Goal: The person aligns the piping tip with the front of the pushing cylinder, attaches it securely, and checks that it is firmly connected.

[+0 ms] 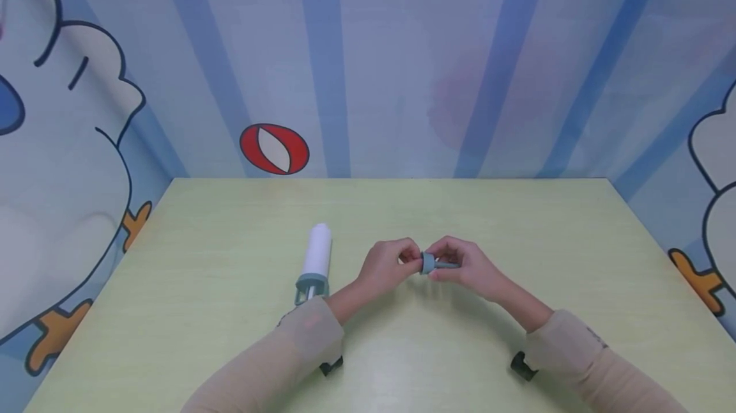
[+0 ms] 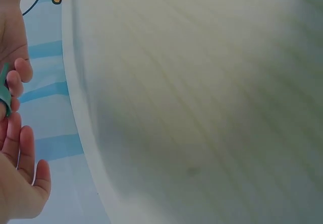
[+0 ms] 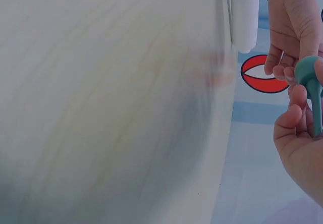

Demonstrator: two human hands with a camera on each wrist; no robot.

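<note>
Between both hands is a small teal nozzle (image 1: 428,263), a round cap with a thin stem. My left hand (image 1: 388,264) pinches the cap end with thumb and fingers. The right hand (image 1: 467,267) grips the nozzle from the other side, its fingers around the cap and the stem running back toward the palm. In the right wrist view, the nozzle (image 3: 307,72) shows its rounded, tapering side. Left of the left hand lies a syringe-like white tube (image 1: 317,250) with a teal collar and handle; the left sleeve covers its near end.
A pale wooden table (image 1: 460,349) lies under the hands, with its far edge against a striped, printed backdrop (image 1: 397,68). Black wrist mounts (image 1: 523,367) hang under both sleeves. The backdrop carries cartoon figures at both sides and a red and white ball print.
</note>
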